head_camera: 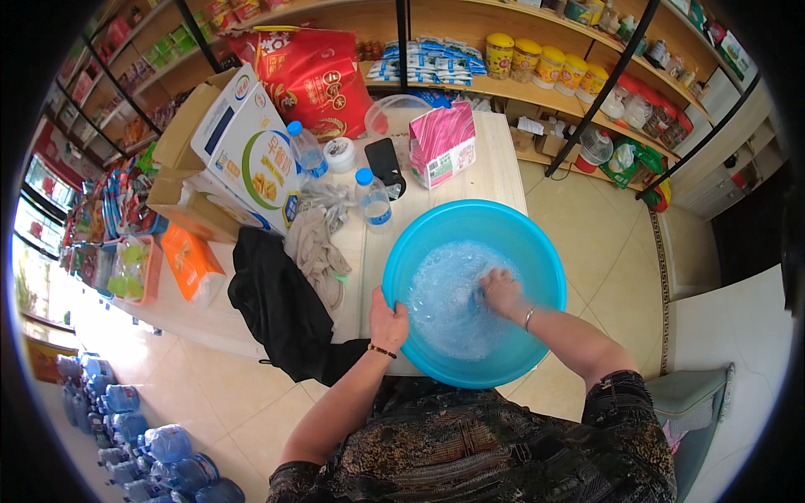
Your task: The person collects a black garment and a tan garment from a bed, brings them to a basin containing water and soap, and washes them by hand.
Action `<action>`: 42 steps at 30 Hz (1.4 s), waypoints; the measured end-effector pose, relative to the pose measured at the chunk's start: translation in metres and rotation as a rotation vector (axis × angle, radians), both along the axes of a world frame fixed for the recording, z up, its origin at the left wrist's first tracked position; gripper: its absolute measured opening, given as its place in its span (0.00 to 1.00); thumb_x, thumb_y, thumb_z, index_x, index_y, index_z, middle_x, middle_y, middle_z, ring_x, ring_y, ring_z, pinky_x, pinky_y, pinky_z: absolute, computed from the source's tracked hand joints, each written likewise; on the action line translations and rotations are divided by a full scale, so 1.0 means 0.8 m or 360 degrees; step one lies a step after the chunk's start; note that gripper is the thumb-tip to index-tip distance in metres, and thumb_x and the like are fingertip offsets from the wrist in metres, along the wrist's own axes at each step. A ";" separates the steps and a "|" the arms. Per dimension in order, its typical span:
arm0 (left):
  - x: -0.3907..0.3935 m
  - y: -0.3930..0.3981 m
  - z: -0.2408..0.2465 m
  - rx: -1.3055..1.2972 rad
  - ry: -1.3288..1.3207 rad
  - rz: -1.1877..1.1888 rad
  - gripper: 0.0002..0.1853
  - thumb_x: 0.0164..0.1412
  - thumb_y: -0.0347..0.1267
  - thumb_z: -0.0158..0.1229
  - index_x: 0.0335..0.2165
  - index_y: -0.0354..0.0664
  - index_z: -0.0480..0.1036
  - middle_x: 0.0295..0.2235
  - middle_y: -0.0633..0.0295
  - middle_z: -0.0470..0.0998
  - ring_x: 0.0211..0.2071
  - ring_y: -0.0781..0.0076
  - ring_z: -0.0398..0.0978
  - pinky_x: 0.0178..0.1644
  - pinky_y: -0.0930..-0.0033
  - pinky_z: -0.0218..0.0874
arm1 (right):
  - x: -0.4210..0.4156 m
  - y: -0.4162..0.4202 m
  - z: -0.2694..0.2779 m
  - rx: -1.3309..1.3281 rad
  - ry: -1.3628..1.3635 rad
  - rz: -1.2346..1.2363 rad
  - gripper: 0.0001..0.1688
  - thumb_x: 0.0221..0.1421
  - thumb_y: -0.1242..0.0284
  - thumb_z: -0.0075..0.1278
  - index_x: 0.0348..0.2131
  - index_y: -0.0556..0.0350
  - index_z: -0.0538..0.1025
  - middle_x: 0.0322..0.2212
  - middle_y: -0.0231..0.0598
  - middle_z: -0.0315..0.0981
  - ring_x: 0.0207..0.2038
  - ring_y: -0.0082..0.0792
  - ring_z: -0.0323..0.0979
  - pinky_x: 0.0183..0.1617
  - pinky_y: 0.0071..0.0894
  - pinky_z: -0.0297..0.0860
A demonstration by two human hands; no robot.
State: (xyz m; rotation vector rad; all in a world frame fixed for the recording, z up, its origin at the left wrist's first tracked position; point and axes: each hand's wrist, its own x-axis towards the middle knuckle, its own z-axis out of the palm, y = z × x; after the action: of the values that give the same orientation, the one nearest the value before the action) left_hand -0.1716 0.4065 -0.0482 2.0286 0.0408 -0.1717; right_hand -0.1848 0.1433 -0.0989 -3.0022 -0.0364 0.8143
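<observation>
A large round blue plastic basin (546, 251) sits at the table's near right edge, with foamy water (449, 302) inside. My left hand (388, 320) grips the basin's left rim, the thumb over the edge. My right hand (502, 292) is in the basin at the right side of the foam, slightly blurred, its fingers partly in the suds; whether it holds anything is hidden. Left of the basin lie a black cloth (277, 302) and a beige cloth (317, 251). Behind the basin stands a pink and white packet (443, 144).
Two plastic bottles with blue caps (375, 204) (307, 151), a white round jar (340, 154) and a black phone (383, 165) are on the table (497, 157). Cardboard boxes (245, 144) and a red sack (314, 82) stand behind. A chair (688, 393) is at right.
</observation>
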 end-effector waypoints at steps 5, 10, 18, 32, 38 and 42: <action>0.005 0.001 -0.017 -0.0007 -0.0100 -0.0019 0.21 0.53 0.26 0.48 0.47 0.34 0.58 0.30 0.48 0.74 0.30 0.52 0.73 0.36 0.59 0.63 | -0.007 0.073 0.000 -0.0322 0.0017 0.0208 0.36 0.52 0.57 0.47 0.58 0.41 0.56 0.60 0.50 0.41 0.60 0.61 0.42 0.56 0.54 0.59; 0.004 0.004 -0.017 0.0033 -0.0030 -0.0004 0.22 0.53 0.26 0.48 0.47 0.33 0.58 0.30 0.47 0.74 0.30 0.51 0.73 0.36 0.58 0.63 | -0.070 0.040 0.022 0.0096 0.0553 0.0874 0.36 0.53 0.59 0.47 0.59 0.38 0.55 0.61 0.48 0.39 0.61 0.59 0.42 0.57 0.58 0.55; 0.007 -0.001 -0.025 -0.0009 -0.0118 -0.0017 0.21 0.53 0.26 0.48 0.47 0.33 0.58 0.29 0.48 0.74 0.29 0.52 0.73 0.36 0.59 0.64 | -0.021 0.057 -0.021 -0.0202 0.0040 0.0444 0.31 0.55 0.65 0.40 0.58 0.41 0.57 0.60 0.54 0.40 0.61 0.59 0.42 0.59 0.53 0.53; 0.007 -0.003 -0.017 -0.0020 -0.0171 -0.0040 0.21 0.53 0.26 0.48 0.47 0.34 0.58 0.30 0.48 0.74 0.30 0.53 0.73 0.36 0.60 0.64 | 0.021 0.081 -0.009 0.0003 0.0112 0.0355 0.33 0.50 0.70 0.44 0.57 0.49 0.59 0.60 0.55 0.40 0.62 0.61 0.37 0.58 0.64 0.52; 0.006 0.004 -0.027 -0.0004 -0.0188 -0.0001 0.21 0.53 0.26 0.48 0.46 0.33 0.59 0.32 0.46 0.73 0.33 0.51 0.73 0.38 0.59 0.63 | -0.046 0.116 0.026 0.0123 0.0442 0.1234 0.24 0.50 0.73 0.42 0.49 0.58 0.69 0.56 0.50 0.55 0.62 0.50 0.44 0.57 0.61 0.53; 0.005 -0.002 -0.014 -0.0007 -0.0135 -0.0018 0.21 0.53 0.26 0.47 0.46 0.32 0.59 0.33 0.46 0.73 0.34 0.50 0.73 0.39 0.58 0.63 | 0.021 0.098 -0.006 -0.0018 0.0401 0.0882 0.26 0.51 0.69 0.42 0.51 0.55 0.68 0.51 0.47 0.63 0.57 0.49 0.54 0.57 0.58 0.50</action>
State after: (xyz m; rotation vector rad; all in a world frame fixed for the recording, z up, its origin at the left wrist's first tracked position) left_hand -0.1673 0.4052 -0.0594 2.0302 -0.0247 -0.0926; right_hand -0.1681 0.2217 -0.1040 -2.8933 -0.8858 1.2216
